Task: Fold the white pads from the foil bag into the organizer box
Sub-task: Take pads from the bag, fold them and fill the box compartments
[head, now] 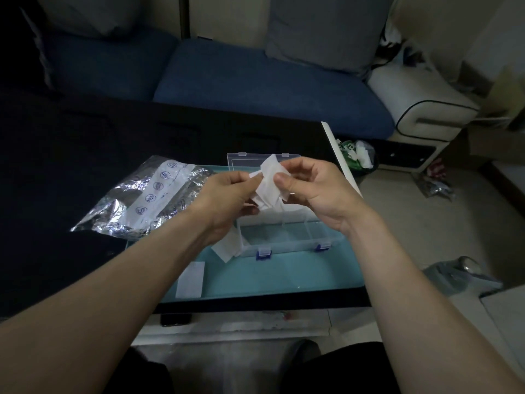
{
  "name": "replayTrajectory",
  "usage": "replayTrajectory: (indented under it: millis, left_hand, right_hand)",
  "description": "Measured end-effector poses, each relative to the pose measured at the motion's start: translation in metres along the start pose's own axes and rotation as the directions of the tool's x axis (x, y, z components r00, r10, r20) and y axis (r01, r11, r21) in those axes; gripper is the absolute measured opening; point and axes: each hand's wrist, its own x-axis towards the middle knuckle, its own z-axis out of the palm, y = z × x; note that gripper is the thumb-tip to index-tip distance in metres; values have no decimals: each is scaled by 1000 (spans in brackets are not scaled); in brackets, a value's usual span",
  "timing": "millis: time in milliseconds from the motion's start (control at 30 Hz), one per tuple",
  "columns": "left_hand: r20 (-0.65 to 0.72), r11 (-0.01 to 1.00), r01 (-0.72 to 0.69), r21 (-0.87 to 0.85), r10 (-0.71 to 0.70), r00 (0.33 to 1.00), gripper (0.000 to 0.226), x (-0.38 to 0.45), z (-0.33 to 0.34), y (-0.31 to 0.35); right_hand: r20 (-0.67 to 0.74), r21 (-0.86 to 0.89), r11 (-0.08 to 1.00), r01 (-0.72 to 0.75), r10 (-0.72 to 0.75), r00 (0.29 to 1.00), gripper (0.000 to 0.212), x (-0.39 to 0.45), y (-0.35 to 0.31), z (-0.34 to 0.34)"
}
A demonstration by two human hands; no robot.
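Observation:
A crumpled white pad [268, 184] hangs in the air above the clear organizer box [287, 237], which stands open with its lid tilted back. My left hand [224, 194] pinches the pad's left edge, and my right hand [309, 186] pinches its right side with thumb and fingers. Left of the box lies the crinkled foil bag [142, 200]. A flat white pad [191, 280] rests on the teal surface near the front edge. Another white pad [227, 248] leans at the box's left front corner, partly under my left wrist.
The box sits on a teal glass tabletop [284, 277] with a dark frame. A blue sofa [255, 81] runs along the far side. A small bin with rubbish [358, 157] stands on the floor to the right, and a grey bag [457, 277] lies nearer.

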Motion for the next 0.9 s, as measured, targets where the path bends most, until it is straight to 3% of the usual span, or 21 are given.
replayTrajectory:
  millis: [133,500,633,800,900]
  left_hand:
    - [121,964,160,-212,-137,983,26,-2,1,4]
    - [406,980,196,-40,-164,899,33,-7,-3,8]
    - [364,994,107,14,-105,926,23,-6,2,2]
    - [289,993,111,-29,-98,952,12,-5,6,-1]
    - [324,991,121,-47,-100,941,18,-5,4,-1]
  right_hand:
    - [17,5,1000,-8,8,1000,17,0,0,-1]
    - [27,-201,979,21,-16,1000,19,-2,-2,-17]
    - [-25,-204,978,33,-39,999,10,2,2,-3]
    - [-85,-401,908,121,-168,982,6,2,2,5]
    - [-26,-447,882,150,-180,983,5,3,1,3]
